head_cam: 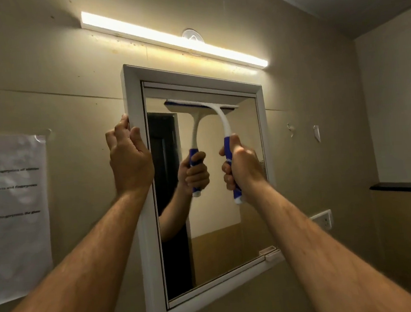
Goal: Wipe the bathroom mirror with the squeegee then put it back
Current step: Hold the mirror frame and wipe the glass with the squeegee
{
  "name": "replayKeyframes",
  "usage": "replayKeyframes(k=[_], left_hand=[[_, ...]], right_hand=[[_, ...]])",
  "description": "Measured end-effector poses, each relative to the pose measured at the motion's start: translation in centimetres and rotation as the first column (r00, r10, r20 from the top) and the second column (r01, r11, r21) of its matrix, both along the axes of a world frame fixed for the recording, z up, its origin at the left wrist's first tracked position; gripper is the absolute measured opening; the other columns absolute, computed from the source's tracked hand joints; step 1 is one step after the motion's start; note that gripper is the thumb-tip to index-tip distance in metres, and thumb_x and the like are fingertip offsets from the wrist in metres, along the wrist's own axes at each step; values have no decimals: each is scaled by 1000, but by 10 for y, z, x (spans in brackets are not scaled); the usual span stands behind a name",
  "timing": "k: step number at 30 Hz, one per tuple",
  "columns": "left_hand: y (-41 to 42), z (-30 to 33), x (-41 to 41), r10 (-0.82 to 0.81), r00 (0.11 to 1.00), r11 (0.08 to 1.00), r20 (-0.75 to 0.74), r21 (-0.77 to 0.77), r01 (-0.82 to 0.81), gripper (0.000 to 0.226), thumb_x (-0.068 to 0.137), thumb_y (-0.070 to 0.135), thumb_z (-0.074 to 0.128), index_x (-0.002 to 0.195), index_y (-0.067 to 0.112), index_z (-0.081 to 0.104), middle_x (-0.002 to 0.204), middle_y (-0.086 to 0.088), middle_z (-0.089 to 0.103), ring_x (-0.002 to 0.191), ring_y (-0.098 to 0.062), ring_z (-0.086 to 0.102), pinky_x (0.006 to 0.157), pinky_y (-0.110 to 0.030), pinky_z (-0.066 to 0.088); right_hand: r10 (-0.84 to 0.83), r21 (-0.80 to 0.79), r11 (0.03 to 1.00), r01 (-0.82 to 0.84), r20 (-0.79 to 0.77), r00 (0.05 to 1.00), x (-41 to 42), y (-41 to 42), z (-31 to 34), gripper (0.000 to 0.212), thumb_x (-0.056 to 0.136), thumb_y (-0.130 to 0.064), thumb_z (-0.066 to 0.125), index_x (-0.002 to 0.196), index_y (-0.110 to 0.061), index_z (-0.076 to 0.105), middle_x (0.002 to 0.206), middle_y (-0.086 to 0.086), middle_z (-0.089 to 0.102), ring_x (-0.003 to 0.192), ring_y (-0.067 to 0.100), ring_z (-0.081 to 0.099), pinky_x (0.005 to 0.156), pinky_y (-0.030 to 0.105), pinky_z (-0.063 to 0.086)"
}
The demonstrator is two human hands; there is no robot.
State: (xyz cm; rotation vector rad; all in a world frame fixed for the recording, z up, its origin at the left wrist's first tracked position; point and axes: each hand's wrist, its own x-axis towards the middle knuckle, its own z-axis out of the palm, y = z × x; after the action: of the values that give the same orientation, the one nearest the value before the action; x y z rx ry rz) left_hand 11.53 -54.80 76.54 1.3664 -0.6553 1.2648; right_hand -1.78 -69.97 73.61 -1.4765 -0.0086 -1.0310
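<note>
- Beige wall (75, 97), spanning the whole view, with a lit tube light (174, 39) mounted slantwise above the mirror.
- White-framed mirror (231, 240) fixed to the wall at centre, tilted in the view; glass reflecting a dark doorway, a forearm, a fist and the tool.
- Printed paper sheet (13, 212) taped to the wall at far left, text too blurred to read.
- Dark ledge (403, 187) at the right edge; white socket plate (323, 220) below it, just right of the mirror's frame.
- Left hand (129, 162) raised at the mirror's left side, fingers curled round the outer edge of the white frame, gripping it near the upper part.
- Right hand (241, 168) clenched in a fist round the blue handle, thumb wrapped over the fingers.
- Squeegee (221, 122) held upright in front of the glass: white curved neck rising from the blue grip, blade lying across the top of the mirror, against the glass just under the upper frame.
- Small white hook (316, 133) on the wall to the right, well apart from the mirror.
</note>
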Motion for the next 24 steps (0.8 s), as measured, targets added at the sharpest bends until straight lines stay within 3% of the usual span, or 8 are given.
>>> replayKeyframes(k=[4,9,16,24], left_hand=[[0,0,0,6,1000,1000,5,-2,-6,41,104,29,33,141,14,39,134,-11,43,105,-9,49,82,-14,41],[-2,0,2,26,1000,1000,18,-6,-25,41,104,30,33,141,13,38,134,-13,43,112,-20,54,86,-22,46],[-1,0,4,49,999,999,23,-7,-49,41,104,31,33,140,14,40,134,-12,44,112,-19,54,84,-18,44],[-2,0,6,46,999,999,18,-11,-45,40,104,31,33,139,14,41,132,-12,44,111,-17,52,80,-10,39]], right_hand=[[-27,38,999,29,-52,998,8,-4,-43,44,100,-51,31,90,-14,53,55,0,41,40,11,33,39,23,30],[-212,-39,977,210,-50,976,9,-9,-53,46,101,-50,27,82,-16,53,60,1,45,48,13,39,49,28,33],[-116,28,993,116,-13,993,5,-11,1,44,101,-50,29,86,-15,53,58,-1,44,43,11,37,42,24,32],[-167,25,985,171,-100,981,5,-34,-68,49,100,-53,27,91,-13,54,57,0,43,42,11,36,42,24,32]])
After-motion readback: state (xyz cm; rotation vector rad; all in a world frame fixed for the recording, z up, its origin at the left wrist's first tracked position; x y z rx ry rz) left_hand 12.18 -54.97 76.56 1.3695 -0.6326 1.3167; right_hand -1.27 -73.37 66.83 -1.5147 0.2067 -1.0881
